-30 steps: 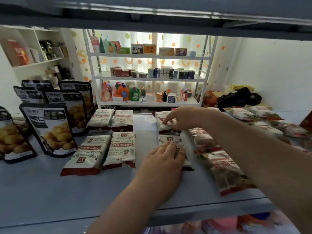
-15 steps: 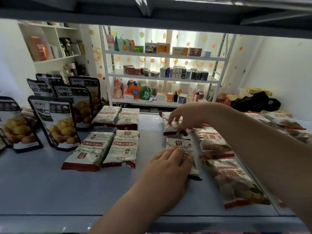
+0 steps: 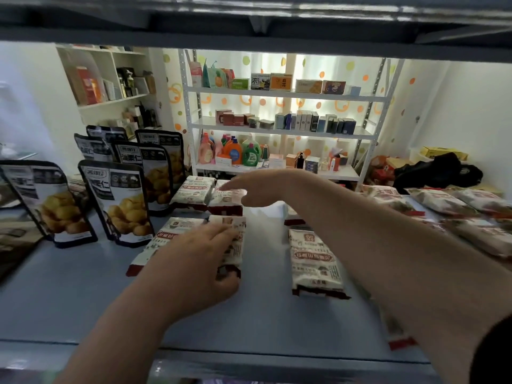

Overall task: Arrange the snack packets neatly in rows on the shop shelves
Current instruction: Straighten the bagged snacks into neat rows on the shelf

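On the black pouch (image 3: 138, 162) at centre left, large white characters run down the front. I read the lower two as 栗仁; the one above is unclear. The nearer black pouch (image 3: 110, 189) in front of it shows the same 栗仁. On the far top shelf, a small box (image 3: 260, 81) carries a big 浓. The white-and-red packet (image 3: 313, 259) at centre right has a banner of characters too blurred to read.

Snack packets (image 3: 314, 261): white, dark red end band, red lettering.
Standing pouches (image 3: 116, 200), left of frame: black and grey, golden-yellow food pictured.
Shelf (image 3: 263, 314): plain grey-blue.
Backdrop (image 3: 343, 76), upper centre: white, orange and green dots and rings.
Bottles (image 3: 250, 151): pink, orange, green.
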`<state>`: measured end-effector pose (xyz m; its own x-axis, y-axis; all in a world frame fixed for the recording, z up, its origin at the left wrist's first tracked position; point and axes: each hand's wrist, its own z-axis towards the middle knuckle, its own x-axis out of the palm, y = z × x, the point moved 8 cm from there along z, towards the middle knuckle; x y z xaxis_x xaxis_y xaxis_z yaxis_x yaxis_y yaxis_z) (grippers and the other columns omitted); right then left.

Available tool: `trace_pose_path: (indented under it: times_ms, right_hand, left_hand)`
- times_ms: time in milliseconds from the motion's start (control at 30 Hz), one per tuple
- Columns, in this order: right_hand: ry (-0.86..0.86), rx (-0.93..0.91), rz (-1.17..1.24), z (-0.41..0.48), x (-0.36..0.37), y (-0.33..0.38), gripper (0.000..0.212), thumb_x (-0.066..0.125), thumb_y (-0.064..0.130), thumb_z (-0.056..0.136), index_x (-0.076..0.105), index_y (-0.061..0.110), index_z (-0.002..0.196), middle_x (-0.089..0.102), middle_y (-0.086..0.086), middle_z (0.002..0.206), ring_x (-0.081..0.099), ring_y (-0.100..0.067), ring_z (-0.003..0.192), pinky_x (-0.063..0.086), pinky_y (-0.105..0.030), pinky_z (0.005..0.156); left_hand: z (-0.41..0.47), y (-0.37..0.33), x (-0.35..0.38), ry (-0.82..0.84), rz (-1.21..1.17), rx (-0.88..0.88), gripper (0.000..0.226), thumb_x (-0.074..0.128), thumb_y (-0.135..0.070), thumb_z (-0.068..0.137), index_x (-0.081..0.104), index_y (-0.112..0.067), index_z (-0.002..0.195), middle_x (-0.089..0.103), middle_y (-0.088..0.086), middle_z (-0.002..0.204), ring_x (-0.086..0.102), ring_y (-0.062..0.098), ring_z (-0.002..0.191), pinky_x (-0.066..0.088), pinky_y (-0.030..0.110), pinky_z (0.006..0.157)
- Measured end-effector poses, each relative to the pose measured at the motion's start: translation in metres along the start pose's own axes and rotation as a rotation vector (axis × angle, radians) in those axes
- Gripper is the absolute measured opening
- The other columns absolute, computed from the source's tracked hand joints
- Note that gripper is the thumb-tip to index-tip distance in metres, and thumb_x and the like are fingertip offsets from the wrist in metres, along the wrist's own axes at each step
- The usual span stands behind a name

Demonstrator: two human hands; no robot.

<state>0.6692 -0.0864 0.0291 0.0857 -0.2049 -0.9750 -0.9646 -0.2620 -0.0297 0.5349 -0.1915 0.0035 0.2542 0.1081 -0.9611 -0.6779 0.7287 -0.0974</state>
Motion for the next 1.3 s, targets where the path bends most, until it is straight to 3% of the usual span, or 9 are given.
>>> trace_pose_path:
  times_ms: [67, 133, 233, 367, 533, 833, 1033, 1167, 1300]
  right_hand:
    - [0.059, 0.038, 0.012, 0.007, 0.006, -0.003, 0.073, 0.038, -0.001, 0.094, 0.029, 0.042, 0.152, 0.037, 0.000, 0.154, 0.055, -0.009, 0.095, 0.046, -0.021, 0.070]
    - [0.039, 0.061, 0.039, 0.007, 0.006, -0.010, 0.077, 0.034, -0.008, 0.091, 0.035, 0.043, 0.149, 0.042, -0.001, 0.150, 0.056, -0.011, 0.084, 0.046, -0.017, 0.059]
    - [0.039, 0.072, 0.061, -0.003, 0.009, -0.021, 0.077, 0.035, -0.009, 0.089, 0.041, 0.043, 0.146, 0.046, -0.001, 0.147, 0.058, -0.031, 0.115, 0.053, -0.035, 0.091]
    - [0.010, 0.089, 0.065, -0.020, 0.009, -0.040, 0.057, 0.047, 0.012, 0.095, 0.046, 0.044, 0.142, 0.045, 0.004, 0.149, 0.051, -0.020, 0.123, 0.043, -0.040, 0.104]
    - [-0.014, 0.110, 0.122, -0.028, 0.015, -0.054, 0.049, 0.050, 0.027, 0.097, 0.045, 0.042, 0.143, 0.044, 0.004, 0.150, 0.046, -0.018, 0.128, 0.035, -0.027, 0.096]
    - [-0.013, 0.113, 0.111, -0.033, 0.012, -0.054, 0.050, 0.054, 0.030, 0.095, 0.045, 0.040, 0.142, 0.042, 0.005, 0.152, 0.044, -0.019, 0.132, 0.037, -0.041, 0.109]
    - [-0.140, -0.005, 0.165, 0.006, -0.007, -0.003, 0.058, 0.054, 0.030, 0.096, 0.034, 0.037, 0.150, 0.038, 0.005, 0.155, 0.040, -0.020, 0.137, 0.033, -0.036, 0.110]
    - [-0.052, -0.015, 0.126, 0.040, -0.002, 0.030, 0.062, 0.052, 0.032, 0.097, 0.026, 0.041, 0.152, 0.038, 0.000, 0.155, 0.042, -0.024, 0.135, 0.035, -0.044, 0.111]
    - [-0.020, -0.008, 0.074, 0.059, 0.001, 0.043, 0.050, 0.050, 0.043, 0.098, 0.039, 0.039, 0.147, 0.045, -0.003, 0.149, 0.045, -0.025, 0.128, 0.038, -0.043, 0.105]
  left_hand:
    - [0.000, -0.005, 0.007, 0.027, -0.009, 0.021, 0.078, 0.050, -0.058, 0.080, 0.028, -0.035, 0.151, 0.024, -0.015, 0.158, 0.034, 0.011, 0.138, 0.030, 0.027, 0.110]
    - [0.001, -0.012, 0.010, 0.010, -0.003, 0.060, 0.072, 0.054, -0.052, 0.082, 0.031, -0.038, 0.149, 0.027, -0.018, 0.156, 0.038, 0.010, 0.135, 0.033, 0.027, 0.108]
    - [0.005, -0.022, 0.013, -0.021, -0.019, 0.105, 0.069, 0.054, -0.048, 0.083, 0.032, -0.037, 0.149, 0.028, -0.018, 0.156, 0.038, 0.008, 0.137, 0.034, 0.026, 0.108]
    - [0.009, -0.033, 0.016, -0.054, -0.024, 0.137, 0.070, 0.052, -0.046, 0.085, 0.029, -0.036, 0.150, 0.026, -0.017, 0.158, 0.037, 0.007, 0.139, 0.042, 0.027, 0.102]
    - [0.010, -0.042, 0.019, -0.056, -0.032, 0.171, 0.071, 0.051, -0.045, 0.087, 0.024, -0.036, 0.152, 0.021, -0.015, 0.160, 0.031, 0.009, 0.142, 0.039, 0.029, 0.106]
    - [0.003, -0.042, 0.012, -0.083, -0.043, 0.179, 0.073, 0.047, -0.051, 0.087, 0.019, -0.037, 0.153, 0.019, -0.016, 0.160, 0.027, 0.007, 0.143, 0.034, 0.026, 0.108]
    - [-0.024, 0.026, -0.026, -0.150, -0.012, -0.009, 0.084, 0.035, -0.071, 0.073, 0.033, -0.036, 0.149, 0.036, -0.017, 0.152, 0.041, 0.006, 0.131, 0.035, 0.024, 0.101]
    - [-0.043, 0.067, -0.016, -0.013, -0.022, -0.125, 0.079, 0.051, -0.065, 0.072, 0.032, -0.039, 0.144, 0.032, -0.017, 0.149, 0.041, 0.006, 0.124, 0.038, 0.020, 0.091]
    - [-0.046, 0.075, -0.003, 0.032, -0.092, -0.176, 0.062, 0.066, -0.043, 0.077, 0.034, -0.040, 0.130, 0.040, -0.012, 0.142, 0.046, 0.008, 0.114, 0.042, 0.021, 0.090]
